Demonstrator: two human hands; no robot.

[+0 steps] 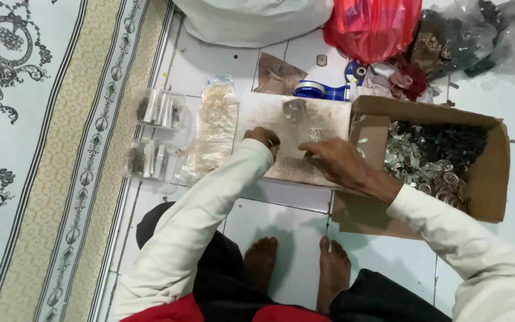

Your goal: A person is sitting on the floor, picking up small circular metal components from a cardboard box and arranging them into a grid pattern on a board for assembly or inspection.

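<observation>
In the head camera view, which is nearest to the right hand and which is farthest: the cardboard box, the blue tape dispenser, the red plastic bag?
From the right hand:
1. Cardboard box, directly beside it on its right.
2. Blue tape dispenser, above the hand, past the work board.
3. Red plastic bag, farthest, at the top edge.

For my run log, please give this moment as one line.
left hand: on board | right hand: on board | box: metal parts, at right
</observation>
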